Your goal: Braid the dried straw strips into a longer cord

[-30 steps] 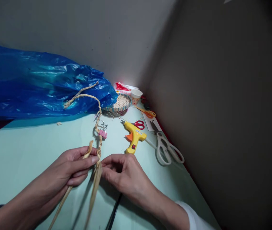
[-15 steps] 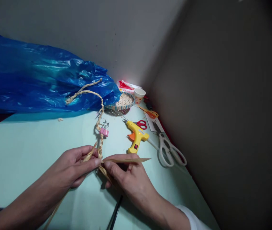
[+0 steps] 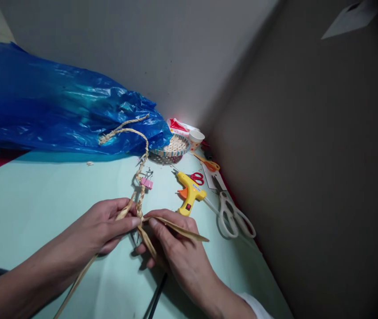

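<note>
A tan braid of dried plant fibre (image 3: 142, 150) runs from the blue bag down toward me, with a pink binder clip (image 3: 146, 183) fixed on it partway. My left hand (image 3: 112, 226) pinches the braid's near end between thumb and fingers; one loose strand passes through that hand and trails below the wrist. My right hand (image 3: 175, 239) is closed with thumb and forefinger on a flat fibre strand (image 3: 184, 231), whose tip sticks out to the right. Another strand (image 3: 148, 243) hangs down between the two hands, its lower end hidden behind the right hand.
A yellow glue gun (image 3: 190, 193) lies beyond my right hand, near red-handled scissors (image 3: 197, 178), orange scissors (image 3: 210, 165) and large white-handled scissors (image 3: 230, 215). Farther back are a woven basket (image 3: 175, 146), a paper cup (image 3: 196, 138) and the blue plastic bag (image 3: 59, 110). A dark rod (image 3: 158, 294) lies nearest me.
The strand in my right hand now slants downward at its tip, where it was level before. The hands have parted slightly around the braid's end, and the camera view has shifted a little.
</note>
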Motion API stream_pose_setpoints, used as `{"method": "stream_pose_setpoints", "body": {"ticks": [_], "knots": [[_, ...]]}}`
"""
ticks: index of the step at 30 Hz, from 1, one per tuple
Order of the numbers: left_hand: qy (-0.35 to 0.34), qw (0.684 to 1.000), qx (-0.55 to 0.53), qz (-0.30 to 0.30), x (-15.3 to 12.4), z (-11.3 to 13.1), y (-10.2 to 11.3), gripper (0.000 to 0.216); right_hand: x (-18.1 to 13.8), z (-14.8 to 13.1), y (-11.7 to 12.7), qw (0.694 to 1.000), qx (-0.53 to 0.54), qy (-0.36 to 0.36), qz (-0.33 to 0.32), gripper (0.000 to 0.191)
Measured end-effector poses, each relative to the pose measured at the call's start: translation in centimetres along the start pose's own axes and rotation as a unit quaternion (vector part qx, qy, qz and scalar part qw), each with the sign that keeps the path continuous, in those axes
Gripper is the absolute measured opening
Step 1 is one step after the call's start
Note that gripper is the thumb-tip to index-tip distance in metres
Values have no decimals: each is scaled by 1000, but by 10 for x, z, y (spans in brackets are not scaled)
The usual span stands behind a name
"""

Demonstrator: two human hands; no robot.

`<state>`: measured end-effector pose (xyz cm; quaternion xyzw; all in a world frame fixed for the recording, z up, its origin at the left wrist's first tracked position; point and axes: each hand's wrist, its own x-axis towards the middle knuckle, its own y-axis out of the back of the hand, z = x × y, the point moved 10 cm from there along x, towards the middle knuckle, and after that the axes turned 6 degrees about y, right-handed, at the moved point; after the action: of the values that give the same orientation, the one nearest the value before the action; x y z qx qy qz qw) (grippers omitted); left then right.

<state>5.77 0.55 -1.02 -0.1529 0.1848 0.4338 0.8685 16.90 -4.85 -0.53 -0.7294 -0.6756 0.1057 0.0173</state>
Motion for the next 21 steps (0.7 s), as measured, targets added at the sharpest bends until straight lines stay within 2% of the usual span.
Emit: {"method": "stream_pose_setpoints", "body": {"ticks": [3, 7, 11, 14, 21], "knots": [[-8, 1000, -16, -23, 0, 1, -4, 24, 1, 0, -3, 999, 48, -10, -2, 37], [-2, 999, -44, -24, 1, 0, -6, 21, 3, -2, -6, 997, 74, -4, -17, 36], [14, 994, -86, -62, 0, -2, -14, 22, 6, -3, -3, 999, 46, 12, -6, 45], [26, 993, -94, -67, -1, -5, -15, 21, 8, -3, -2, 999, 30, 18, -2, 47], [0, 992, -97, -85, 0, -9, -18, 19, 7, -7, -2, 998, -49, 30, -12, 37]]}}
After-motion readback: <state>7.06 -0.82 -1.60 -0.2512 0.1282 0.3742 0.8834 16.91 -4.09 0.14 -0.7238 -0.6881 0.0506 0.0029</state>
